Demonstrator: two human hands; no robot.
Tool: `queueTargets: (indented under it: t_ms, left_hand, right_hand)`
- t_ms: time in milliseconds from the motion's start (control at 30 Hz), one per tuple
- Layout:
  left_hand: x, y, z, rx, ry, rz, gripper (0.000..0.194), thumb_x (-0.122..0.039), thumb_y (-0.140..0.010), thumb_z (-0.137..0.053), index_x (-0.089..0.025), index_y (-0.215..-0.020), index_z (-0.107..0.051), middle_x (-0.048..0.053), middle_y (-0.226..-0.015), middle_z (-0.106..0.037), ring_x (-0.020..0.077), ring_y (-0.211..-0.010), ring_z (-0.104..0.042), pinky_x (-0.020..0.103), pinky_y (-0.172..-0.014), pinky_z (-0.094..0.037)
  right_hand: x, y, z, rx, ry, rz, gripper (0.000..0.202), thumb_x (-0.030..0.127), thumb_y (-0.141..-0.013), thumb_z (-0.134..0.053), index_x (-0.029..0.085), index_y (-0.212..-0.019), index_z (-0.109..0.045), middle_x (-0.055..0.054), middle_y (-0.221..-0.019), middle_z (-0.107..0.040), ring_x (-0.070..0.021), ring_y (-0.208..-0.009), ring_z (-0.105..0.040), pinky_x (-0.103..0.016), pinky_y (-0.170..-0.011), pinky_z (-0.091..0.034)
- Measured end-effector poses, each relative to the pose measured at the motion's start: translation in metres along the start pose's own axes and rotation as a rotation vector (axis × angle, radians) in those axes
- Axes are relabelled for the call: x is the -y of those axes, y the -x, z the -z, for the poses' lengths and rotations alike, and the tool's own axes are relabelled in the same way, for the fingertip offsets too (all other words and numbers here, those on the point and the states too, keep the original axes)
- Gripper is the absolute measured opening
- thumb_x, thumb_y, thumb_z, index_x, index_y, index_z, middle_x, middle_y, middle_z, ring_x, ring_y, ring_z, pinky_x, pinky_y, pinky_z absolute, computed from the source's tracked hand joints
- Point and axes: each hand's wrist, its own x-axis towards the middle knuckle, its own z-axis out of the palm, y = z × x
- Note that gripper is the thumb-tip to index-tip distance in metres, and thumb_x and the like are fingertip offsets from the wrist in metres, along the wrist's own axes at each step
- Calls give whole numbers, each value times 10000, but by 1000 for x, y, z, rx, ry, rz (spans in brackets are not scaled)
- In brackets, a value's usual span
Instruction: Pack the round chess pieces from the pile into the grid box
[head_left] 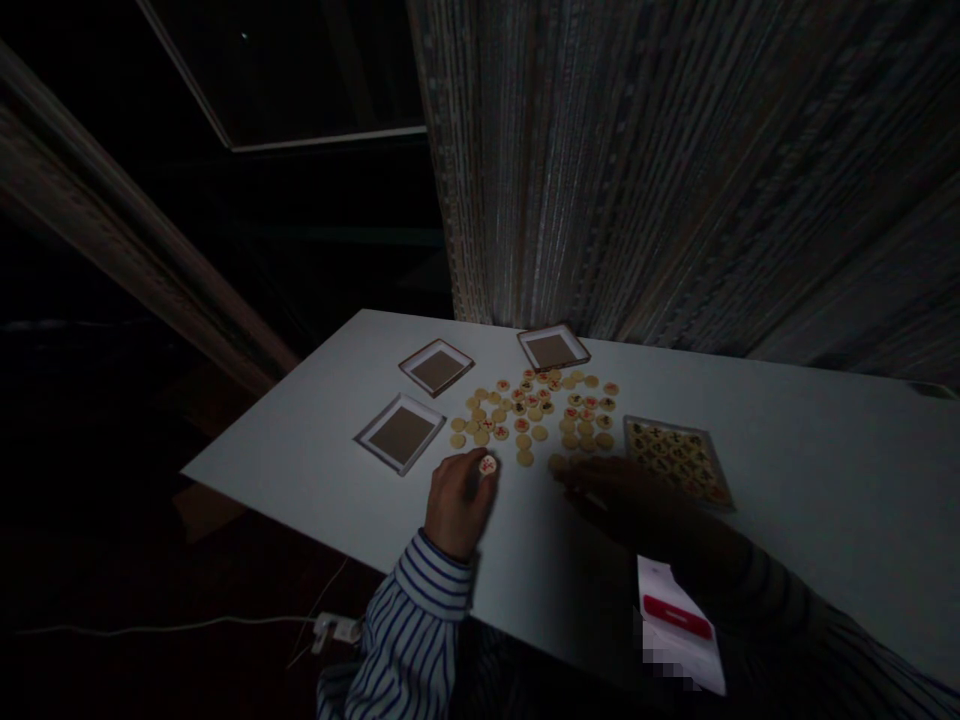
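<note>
My left hand (455, 503) is closed round a Chinese chess piece (488, 465), held between thumb and fingers with its red character facing up. My right hand (626, 497) lies in deep shadow, low over the near right side of the spread pieces. Its fingers are bent together, and the tips are beside a blank-side-up piece (556, 463); what they hold, if anything, is too dark to make out. Many loose round pieces (521, 425) lie between the hands and the back of the table, some showing red or dark characters, others plain.
Shallow trays stand about the white table (315, 420): a left tray (400, 433), a tray behind it (436, 368) and a back tray (553, 348). A filled tray (675, 460) of pieces sits at right. A lit phone (679, 620) is below my right forearm. Curtains (600, 170) hang behind.
</note>
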Motion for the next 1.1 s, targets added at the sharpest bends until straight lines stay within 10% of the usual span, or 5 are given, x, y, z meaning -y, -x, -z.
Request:
queueTargets:
  t_ms: [1100]
  left_hand:
    - [-58,-28,-5,69,167,-142,263,-162,-791,-583,-158,-1054,-573,86,-977,-673,185,-919,-609,352,-822,-515]
  right_hand:
    - [-49,48,10,-270,-30,-136,271,208,-851,-428,197,-1009,-648,-87,-933,-704,-181,-818,-665,-278,-695,-546]
